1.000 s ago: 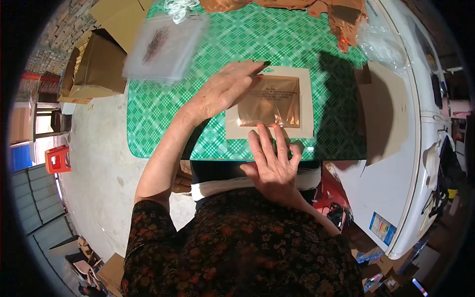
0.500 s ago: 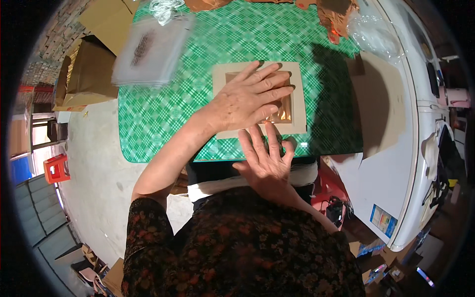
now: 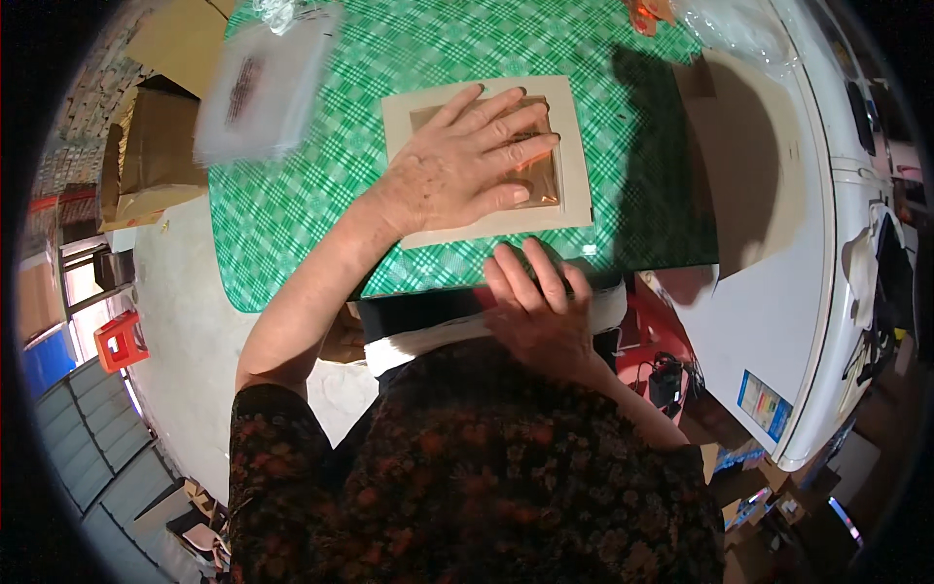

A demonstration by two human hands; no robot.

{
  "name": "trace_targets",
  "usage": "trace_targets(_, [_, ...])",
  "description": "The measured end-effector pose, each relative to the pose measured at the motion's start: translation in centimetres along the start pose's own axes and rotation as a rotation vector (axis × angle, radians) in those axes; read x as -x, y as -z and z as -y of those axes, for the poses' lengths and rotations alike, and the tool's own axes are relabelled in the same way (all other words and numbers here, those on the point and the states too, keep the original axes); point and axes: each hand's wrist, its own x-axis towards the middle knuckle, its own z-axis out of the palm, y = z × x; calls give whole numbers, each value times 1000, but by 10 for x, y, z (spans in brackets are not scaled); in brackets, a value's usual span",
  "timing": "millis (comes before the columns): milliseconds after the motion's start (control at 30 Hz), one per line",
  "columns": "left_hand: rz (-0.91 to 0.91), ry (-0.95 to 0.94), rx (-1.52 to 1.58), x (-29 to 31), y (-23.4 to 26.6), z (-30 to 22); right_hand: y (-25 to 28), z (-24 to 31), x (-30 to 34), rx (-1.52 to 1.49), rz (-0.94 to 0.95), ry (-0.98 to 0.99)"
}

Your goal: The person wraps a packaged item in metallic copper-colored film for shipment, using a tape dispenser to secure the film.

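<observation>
My left hand [image 3: 457, 170] lies flat with spread fingers on a tan cardboard-like sheet [image 3: 574, 185]. Beneath those fingers is a smaller shiny brown, see-through piece [image 3: 548, 185], set within the sheet's border and partly covered by the hand. The sheet rests near the front edge of a table with a green checked cover [image 3: 302, 224]. At that front edge, below the sheet and apart from it, is my right hand [image 3: 545, 311]. Its fingers are loosely bent and a little apart, with nothing seen in them; part of the hand is blurred and shaded.
A stack of clear plastic sleeves [image 3: 258, 102] lies at the table's far left, with white string [image 3: 275, 14] above it. An opened cardboard box [image 3: 161, 151] stands beyond the left edge. Clear plastic film [image 3: 735, 34] and a white appliance [image 3: 778, 321] are on the right.
My right hand has drawn back from the sheet's near edge to the table's front edge, its fingers bending more. My left hand stays flat on the sheet. The whole view has shifted slightly.
</observation>
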Motion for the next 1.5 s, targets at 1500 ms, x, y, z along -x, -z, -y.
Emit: trace_targets(1500, [-12, -34, -38, 5, -3, -2, 41, -86, -25, -178, -45, 47])
